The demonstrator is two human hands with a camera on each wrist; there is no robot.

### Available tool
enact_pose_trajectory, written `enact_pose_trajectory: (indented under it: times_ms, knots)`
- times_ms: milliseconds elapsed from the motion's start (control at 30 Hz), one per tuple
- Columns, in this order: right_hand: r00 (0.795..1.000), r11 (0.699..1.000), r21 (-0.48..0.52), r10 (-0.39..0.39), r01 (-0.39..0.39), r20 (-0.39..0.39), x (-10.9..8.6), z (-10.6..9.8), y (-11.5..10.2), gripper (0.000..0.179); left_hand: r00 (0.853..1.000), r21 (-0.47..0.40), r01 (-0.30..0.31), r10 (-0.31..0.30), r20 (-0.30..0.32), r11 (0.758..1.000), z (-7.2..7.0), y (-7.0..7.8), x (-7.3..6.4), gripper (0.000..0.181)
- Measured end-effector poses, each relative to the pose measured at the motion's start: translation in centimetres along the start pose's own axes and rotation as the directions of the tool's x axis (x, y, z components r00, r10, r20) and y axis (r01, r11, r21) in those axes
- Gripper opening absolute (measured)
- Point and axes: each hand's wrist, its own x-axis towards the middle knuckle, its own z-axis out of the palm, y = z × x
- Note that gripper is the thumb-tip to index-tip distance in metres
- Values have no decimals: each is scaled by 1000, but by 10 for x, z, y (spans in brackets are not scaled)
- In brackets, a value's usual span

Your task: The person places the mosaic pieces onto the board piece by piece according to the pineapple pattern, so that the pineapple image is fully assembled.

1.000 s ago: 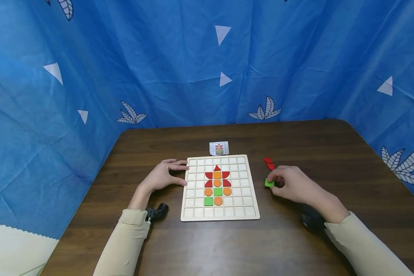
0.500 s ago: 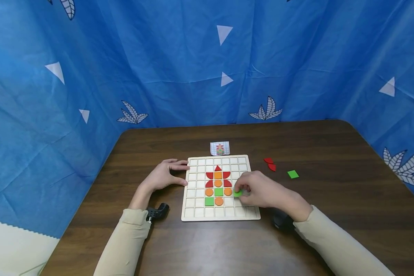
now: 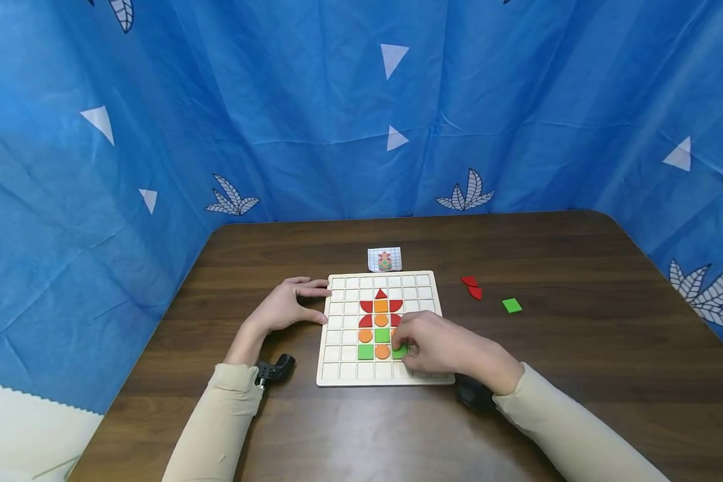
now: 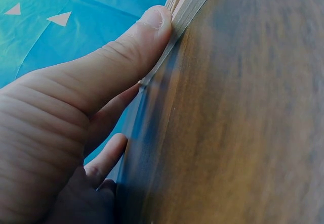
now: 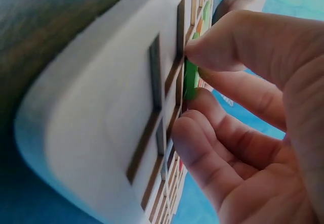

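Note:
A white gridded wooden board [image 3: 340, 376] lies on the table in the head view, bearing red, orange and green pieces in its cells. My right hand [image 3: 446, 343] pinches a green square tile [image 5: 190, 80] between thumb and fingers, at a cell right of the lowest orange disc [image 3: 382, 351]. Whether the tile is fully seated is hard to tell. Part of the right orange disc is hidden by that hand. My left hand [image 3: 282, 308] touches the board's left edge with thumb and fingers extended; in the left wrist view, the thumb [image 4: 136, 39] rests against the edge.
Behind the board lies a small card [image 3: 384, 259] printed with a coloured pattern. Right of the board are red pieces [image 3: 472, 288] and another green square [image 3: 512, 305] on the brown table [image 3: 265, 251]. A blue curtain [image 3: 313, 120] hangs behind and at both sides.
My right hand has carried the green square left from the table onto the board, then to the cell beside the lowest orange disc. My left hand stays at the board's edge.

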Motion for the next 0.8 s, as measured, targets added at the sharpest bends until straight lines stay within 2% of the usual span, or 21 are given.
enact_pose_trajectory:
  times_ms: [300, 433, 567, 800]
  knots:
    - [999, 1000, 16, 17, -17, 49, -1, -7, 6, 20, 1000, 0, 6, -6, 5, 1000, 0, 2, -1, 63]
    - [994, 994, 37, 105, -105, -13, -4, -18, 18, 21, 1000, 0, 7, -7, 3, 1000, 0, 2, 0, 62]
    - [974, 977, 43, 214, -211, -79, -8, -30, 36, 22, 1000, 4, 6, -6, 3, 1000, 0, 3, 1, 62]
    - [939, 956, 19, 291, -293, -180, -16, -42, 66, 17, 1000, -10, 12, -12, 7, 1000, 0, 5, -1, 61]
